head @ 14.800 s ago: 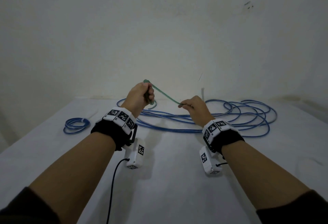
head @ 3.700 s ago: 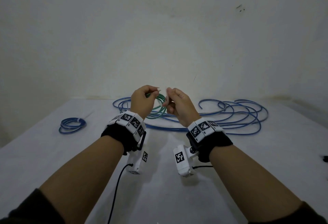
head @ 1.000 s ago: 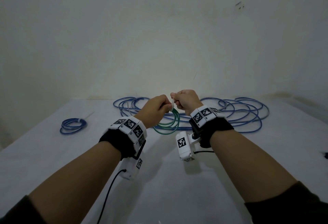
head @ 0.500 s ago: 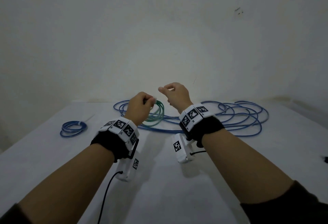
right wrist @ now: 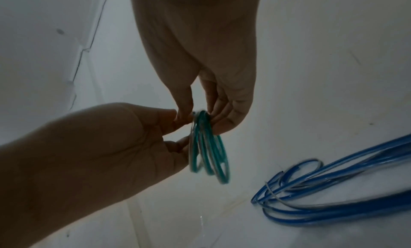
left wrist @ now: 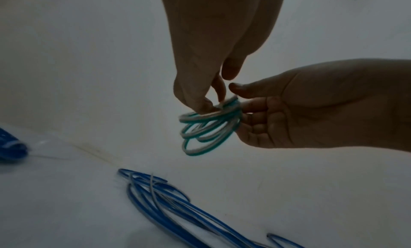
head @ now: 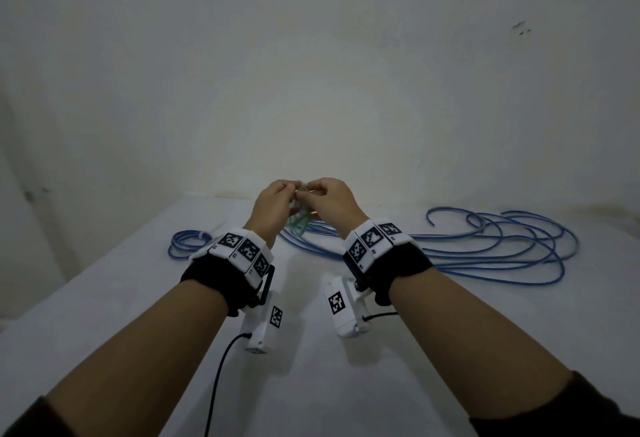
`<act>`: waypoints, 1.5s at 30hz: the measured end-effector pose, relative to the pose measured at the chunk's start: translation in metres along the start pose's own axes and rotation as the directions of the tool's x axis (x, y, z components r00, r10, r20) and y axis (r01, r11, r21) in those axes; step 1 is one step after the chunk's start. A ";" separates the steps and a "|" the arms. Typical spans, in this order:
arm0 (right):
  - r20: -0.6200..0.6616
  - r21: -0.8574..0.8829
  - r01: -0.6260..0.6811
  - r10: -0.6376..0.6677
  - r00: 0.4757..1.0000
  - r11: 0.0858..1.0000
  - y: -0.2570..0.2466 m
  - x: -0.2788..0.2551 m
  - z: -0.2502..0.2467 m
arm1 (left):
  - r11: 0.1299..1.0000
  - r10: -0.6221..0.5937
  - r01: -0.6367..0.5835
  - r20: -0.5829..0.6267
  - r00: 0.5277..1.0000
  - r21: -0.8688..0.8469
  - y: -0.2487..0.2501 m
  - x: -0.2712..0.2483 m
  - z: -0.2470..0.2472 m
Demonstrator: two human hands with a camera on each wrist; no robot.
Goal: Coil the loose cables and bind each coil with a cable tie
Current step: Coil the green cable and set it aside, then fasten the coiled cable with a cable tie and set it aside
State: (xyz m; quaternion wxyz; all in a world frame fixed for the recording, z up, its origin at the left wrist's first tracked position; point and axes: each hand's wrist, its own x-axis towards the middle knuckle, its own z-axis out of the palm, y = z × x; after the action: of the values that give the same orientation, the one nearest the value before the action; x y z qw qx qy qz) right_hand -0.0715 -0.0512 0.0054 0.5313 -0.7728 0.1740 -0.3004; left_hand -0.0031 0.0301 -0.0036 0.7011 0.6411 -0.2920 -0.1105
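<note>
Fingers of both hands pinched the top of the green coil, held above the surface between left hand and right hand, loops hanging downward. Wrist views exposed the pinch; the head view hid it. No tie was discernible.

The green cable coil looks like smooth, shiny plastic. The loose blue cable is shiny plastic too. The white table looks smooth and dull.
</note>
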 end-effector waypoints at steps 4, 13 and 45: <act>0.013 0.040 -0.048 0.047 0.999 0.998 0.002 0.010 0.022 | 0.909 0.220 -0.201 -0.012 0.975 0.366 -0.009 0.007 -0.040; 0.190 0.229 -0.240 0.198 0.962 0.944 0.004 0.033 0.104 | 0.875 0.078 0.001 -0.145 0.986 0.484 -0.029 0.026 -0.142; 0.353 -0.543 -0.113 0.349 0.868 0.832 0.045 0.089 0.072 | 0.726 0.241 -0.032 -0.210 0.948 0.687 -0.008 0.081 -0.161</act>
State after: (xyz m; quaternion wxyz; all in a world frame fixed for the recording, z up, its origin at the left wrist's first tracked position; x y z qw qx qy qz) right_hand 0.0452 -0.0684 -0.0302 0.3682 -0.9041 0.2169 0.0058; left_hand 0.1526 0.1200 0.0096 0.4614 0.8366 -0.2550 0.1486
